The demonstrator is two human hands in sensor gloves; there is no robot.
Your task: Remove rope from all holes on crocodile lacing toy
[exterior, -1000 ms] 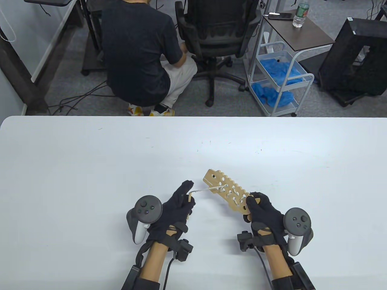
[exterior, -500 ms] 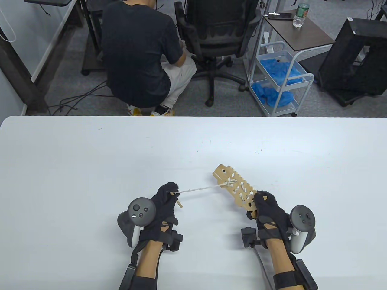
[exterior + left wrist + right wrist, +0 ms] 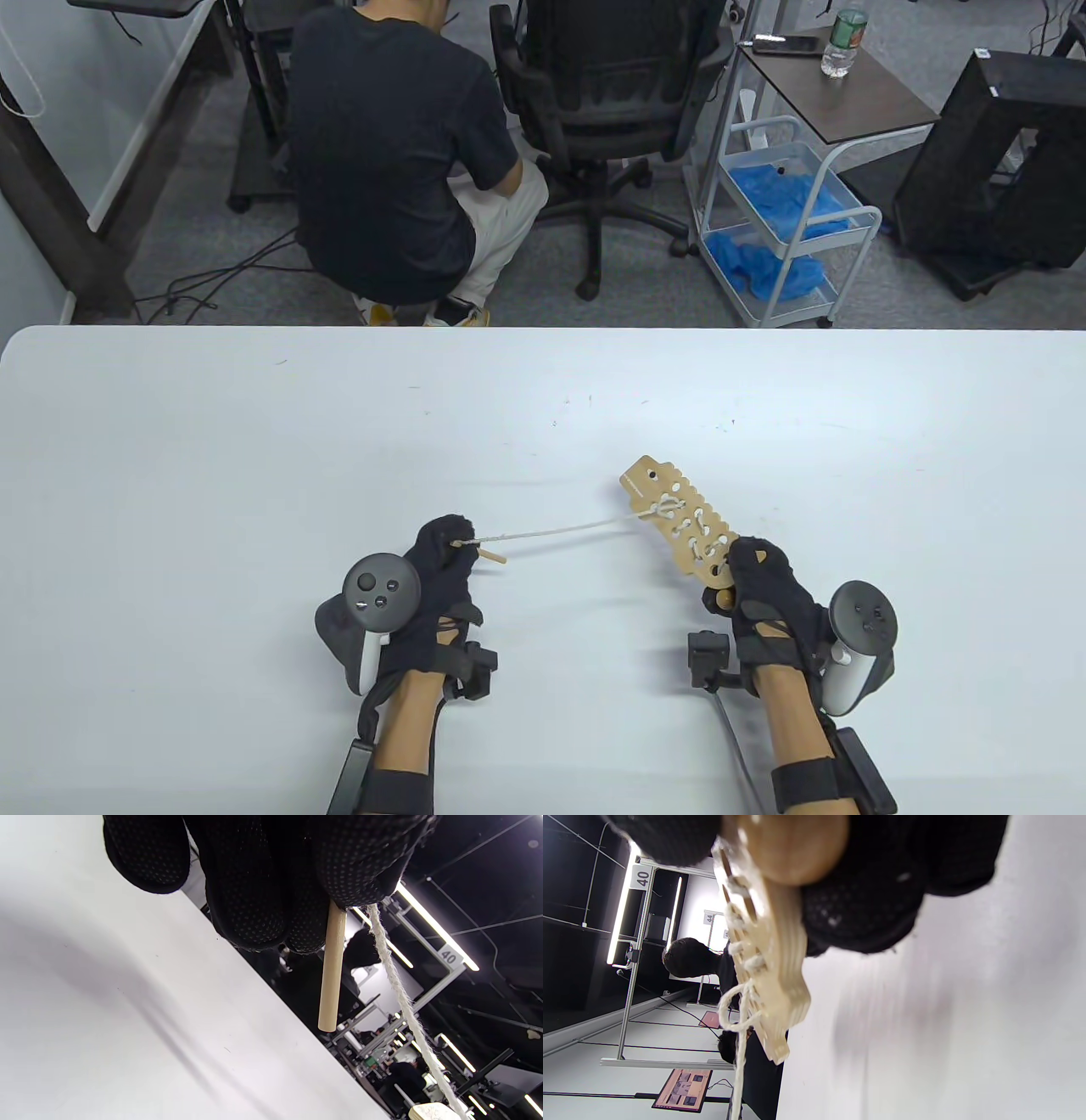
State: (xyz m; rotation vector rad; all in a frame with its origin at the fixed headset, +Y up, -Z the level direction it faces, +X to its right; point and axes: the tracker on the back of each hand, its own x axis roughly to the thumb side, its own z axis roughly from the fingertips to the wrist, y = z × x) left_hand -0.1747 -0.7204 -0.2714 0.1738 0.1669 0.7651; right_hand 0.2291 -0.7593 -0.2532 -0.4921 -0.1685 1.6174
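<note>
A wooden crocodile toy (image 3: 679, 531) is held up off a white table (image 3: 212, 475), near its front edge and right of centre, head end pointing away from the person. The right hand (image 3: 759, 594) grips the toy's tail end, fingers curled round it. White rope (image 3: 556, 531) runs taut from a hole near the head out to the left of the toy, where the left hand (image 3: 437, 569) pinches it, fingers closed on the rope's wooden needle (image 3: 489, 556); in the left wrist view the needle (image 3: 331, 967) juts from the closed fingers (image 3: 254, 878) with the rope (image 3: 398, 984) beside it.

Compared with a second ago, the free rope left of the toy is much longer and the two hands are farther apart, so more lacing has likely been pulled out. Rope still crosses several holes in the toy's middle, with a loose loop (image 3: 734, 1010) bunched near the head that could snag; the task looks partly done.

Beyond the table, far from the toy, a person (image 3: 399, 153) crouches by an office chair (image 3: 611, 93), next to a cart (image 3: 789, 229) with blue cloth
</note>
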